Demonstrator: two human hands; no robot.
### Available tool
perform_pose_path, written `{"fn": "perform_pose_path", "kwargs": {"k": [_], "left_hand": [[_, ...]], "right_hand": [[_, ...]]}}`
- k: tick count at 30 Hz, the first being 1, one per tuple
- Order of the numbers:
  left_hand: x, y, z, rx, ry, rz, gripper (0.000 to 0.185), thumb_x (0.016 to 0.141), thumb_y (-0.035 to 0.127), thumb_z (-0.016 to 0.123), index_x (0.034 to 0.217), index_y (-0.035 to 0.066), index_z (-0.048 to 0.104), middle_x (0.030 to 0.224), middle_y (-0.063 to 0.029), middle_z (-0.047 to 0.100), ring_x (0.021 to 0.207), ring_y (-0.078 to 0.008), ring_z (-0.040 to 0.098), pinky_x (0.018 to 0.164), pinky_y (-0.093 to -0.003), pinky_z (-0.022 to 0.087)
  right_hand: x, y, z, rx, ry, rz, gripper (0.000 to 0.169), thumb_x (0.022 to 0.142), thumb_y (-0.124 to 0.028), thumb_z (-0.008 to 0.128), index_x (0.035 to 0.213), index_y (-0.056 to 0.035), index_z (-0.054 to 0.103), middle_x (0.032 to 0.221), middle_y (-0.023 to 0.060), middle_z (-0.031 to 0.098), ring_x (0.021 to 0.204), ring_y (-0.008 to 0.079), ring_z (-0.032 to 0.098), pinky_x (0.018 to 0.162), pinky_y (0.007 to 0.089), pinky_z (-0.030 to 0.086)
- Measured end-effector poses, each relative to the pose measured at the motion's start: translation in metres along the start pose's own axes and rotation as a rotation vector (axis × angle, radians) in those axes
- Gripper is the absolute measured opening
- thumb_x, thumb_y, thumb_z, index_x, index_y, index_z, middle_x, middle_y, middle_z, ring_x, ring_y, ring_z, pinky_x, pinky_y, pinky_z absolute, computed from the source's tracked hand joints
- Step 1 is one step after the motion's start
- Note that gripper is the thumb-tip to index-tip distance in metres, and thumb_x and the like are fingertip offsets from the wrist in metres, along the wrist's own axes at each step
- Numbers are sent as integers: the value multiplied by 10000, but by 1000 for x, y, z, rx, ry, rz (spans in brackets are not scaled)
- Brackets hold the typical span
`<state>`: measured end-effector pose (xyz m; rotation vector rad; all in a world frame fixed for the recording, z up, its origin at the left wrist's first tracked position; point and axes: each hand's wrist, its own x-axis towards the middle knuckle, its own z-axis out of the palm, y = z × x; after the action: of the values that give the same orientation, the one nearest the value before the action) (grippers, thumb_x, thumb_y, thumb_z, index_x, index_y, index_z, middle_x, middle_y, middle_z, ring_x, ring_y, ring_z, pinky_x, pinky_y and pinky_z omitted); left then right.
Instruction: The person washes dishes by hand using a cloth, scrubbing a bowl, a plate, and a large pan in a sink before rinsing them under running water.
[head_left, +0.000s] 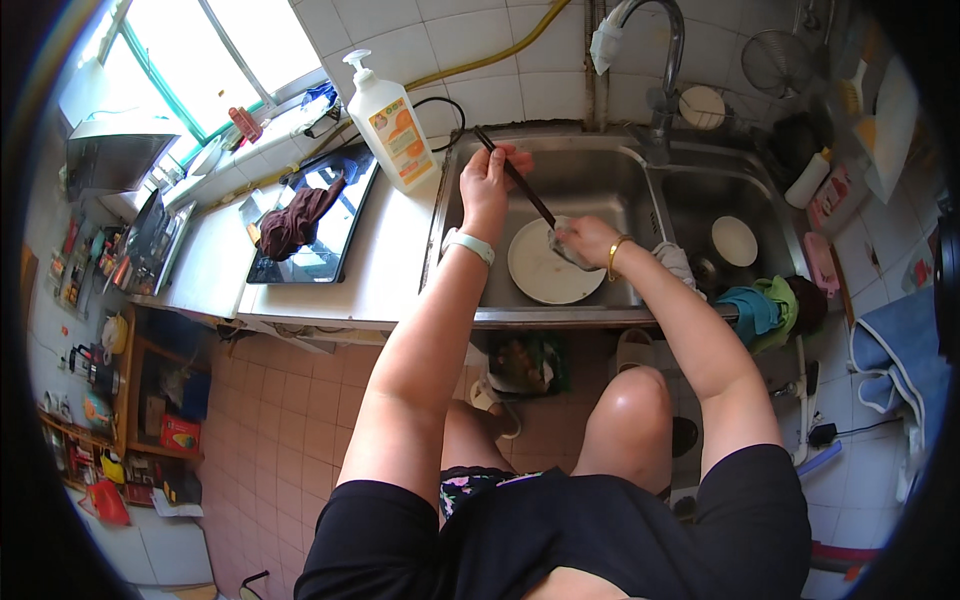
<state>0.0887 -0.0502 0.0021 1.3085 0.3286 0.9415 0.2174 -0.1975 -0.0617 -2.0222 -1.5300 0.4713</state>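
Above the larger basin of the stainless steel sink, my left hand grips the upper part of dark chopsticks; how many there are I cannot tell. They slant down to my right hand, which holds a pale, wet-looking cloth around their lower end. Beneath that hand a white plate lies in the basin, with small brownish bits on its surface. A smaller white dish rests in the right-hand basin.
A large pump bottle stands left of the sink, by a black glass cooktop with a dark cloth on it. The faucet rises behind. Cloths hang over the front edge at right; a grey rag drapes the divider.
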Motion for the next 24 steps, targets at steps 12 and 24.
{"fn": "perform_pose_path", "kwargs": {"k": [12,24], "left_hand": [[-14,0,11,57,114,212,176,1011,129,444,939,15,558,861,-63,688,749,-102,591,686,-248,486],[-39,-5,17,934,-4,318,104,937,98,472,911,26,543,818,-187,651,789,-399,618,645,-463,486]], "right_hand": [[14,-2,-40,-107,310,107,353,907,-340,534,924,-15,672,903,241,650,895,419,610,788,475,482],[4,-69,-56,386,701,-230,381,957,-359,534,928,8,635,737,157,627,661,274,579,625,368,465]]}}
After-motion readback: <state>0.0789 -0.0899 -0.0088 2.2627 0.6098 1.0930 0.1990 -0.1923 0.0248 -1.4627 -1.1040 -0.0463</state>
